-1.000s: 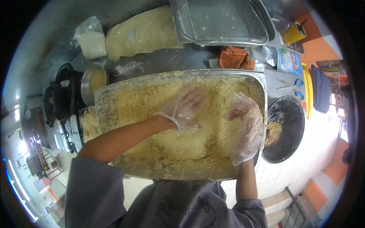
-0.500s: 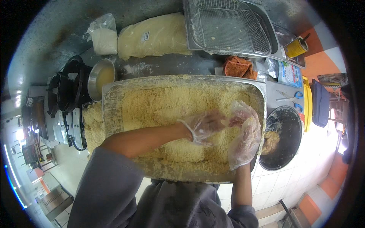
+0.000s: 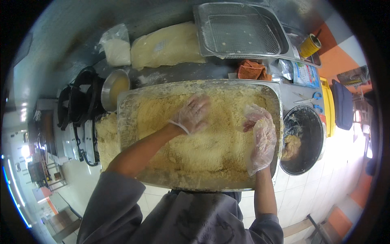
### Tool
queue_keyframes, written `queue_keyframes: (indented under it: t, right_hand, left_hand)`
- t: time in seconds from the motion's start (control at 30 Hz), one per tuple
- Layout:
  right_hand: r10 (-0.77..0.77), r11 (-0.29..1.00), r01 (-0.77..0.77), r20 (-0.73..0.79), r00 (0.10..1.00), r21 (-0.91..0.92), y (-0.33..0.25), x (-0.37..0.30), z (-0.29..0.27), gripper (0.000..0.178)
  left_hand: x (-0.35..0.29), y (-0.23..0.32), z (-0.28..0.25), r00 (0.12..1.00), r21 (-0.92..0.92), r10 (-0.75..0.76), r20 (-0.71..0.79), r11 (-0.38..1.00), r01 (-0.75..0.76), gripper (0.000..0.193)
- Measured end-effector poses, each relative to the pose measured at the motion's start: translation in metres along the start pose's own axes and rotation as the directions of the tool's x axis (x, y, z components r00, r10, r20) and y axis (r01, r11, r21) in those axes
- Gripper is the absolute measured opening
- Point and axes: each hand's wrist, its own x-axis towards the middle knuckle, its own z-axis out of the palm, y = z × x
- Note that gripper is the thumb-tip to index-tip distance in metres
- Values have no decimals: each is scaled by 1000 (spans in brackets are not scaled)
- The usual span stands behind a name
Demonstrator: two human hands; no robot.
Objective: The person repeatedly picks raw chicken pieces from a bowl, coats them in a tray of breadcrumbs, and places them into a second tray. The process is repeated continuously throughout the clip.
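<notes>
A large metal tray (image 3: 215, 186) lies in front of me, filled with pale yellow, crumbly breading flour (image 3: 195, 152). Both my hands wear clear plastic gloves. My left hand (image 3: 191, 114) rests palm down on the flour at the tray's middle, its fingers spread and holding nothing. Over the right end of the tray is my right hand (image 3: 261, 132), its glove caked with flour. Its fingers curve loosely to the left with a gap from the thumb, and I see nothing held in them.
Right of the tray stands a black tub (image 3: 308, 152) with a wet, battered lump (image 3: 291, 147) inside. Scissors (image 3: 315, 97) and an orange-brown cloth (image 3: 252, 70) lie behind. Farther back are a wire basket (image 3: 239, 30), a big flour bag (image 3: 166, 46) and, to the left, a metal bowl (image 3: 106, 95).
My left hand has moved left, away from my right hand, and now lies flat on the flour. My right hand has stayed near the right end, shifting only slightly.
</notes>
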Motion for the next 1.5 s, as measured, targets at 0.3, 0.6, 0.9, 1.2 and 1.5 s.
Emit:
queue_keyframes:
  t: [0.3,0.6,0.9,1.2,1.5]
  right_hand:
    - [90,993,-97,91,992,73,17,-8,-13,54]
    - [-67,974,96,144,987,-204,20,-8,18,42]
    - [500,76,389,372,782,-918,34,-2,57,57]
    - [614,-1,333,262,745,-943,117,-1,92,42]
    - [519,784,-272,348,781,-559,182,7,67,21]
  left_hand:
    - [-29,-12,8,998,-115,37,47,993,-32,72]
    - [-66,-23,0,988,105,-62,139,993,47,72]
    - [-121,16,-61,635,-707,-762,123,382,595,66]
    - [-200,87,-98,682,-651,-720,125,459,605,30]
    - [-217,80,-85,786,-117,-616,-54,786,607,33]
